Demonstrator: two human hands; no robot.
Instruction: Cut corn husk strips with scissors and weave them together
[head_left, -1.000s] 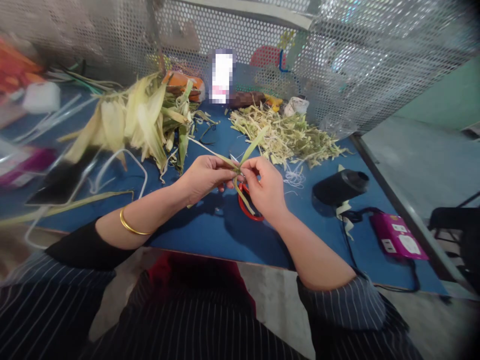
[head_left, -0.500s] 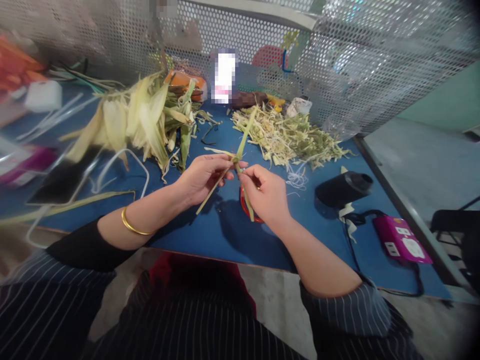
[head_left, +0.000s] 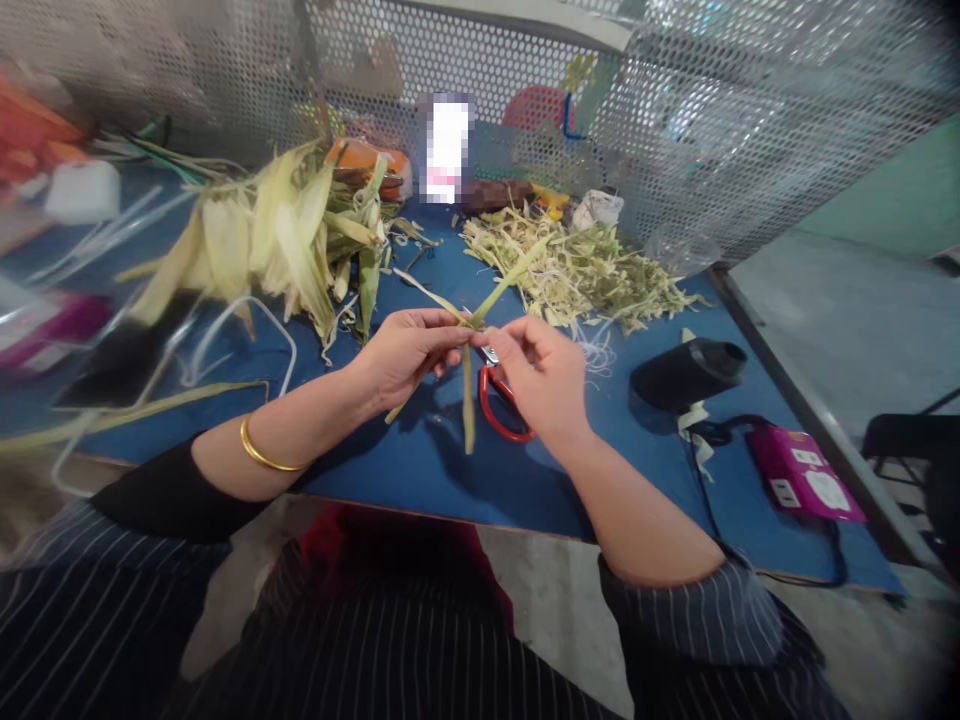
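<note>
Several white labels (head_left: 825,490) mark the magenta box (head_left: 780,460) at the right end of the blue counter (head_left: 405,465), but their print is too small for me to read. The upright bright rectangle (head_left: 448,150) at the back is blurred out.

Half a second ago the longest of the crossed plant strips (head_left: 510,280) stood nearly upright; now it slants off toward the shredded pile (head_left: 570,270). The lower end that leaned under the right hand (head_left: 546,385) now hangs straight down, and more of the scissors' red handle (head_left: 512,436) shows beside it.

The strips are up between the two hands, in front of the person, above the counter. The left hand (head_left: 420,355) has its thumb and forefinger nipped together on the crossing, other fingers curled beneath. The right hand is pinched nearly closed too, its fingertips on the strips just beside the left's.
</note>
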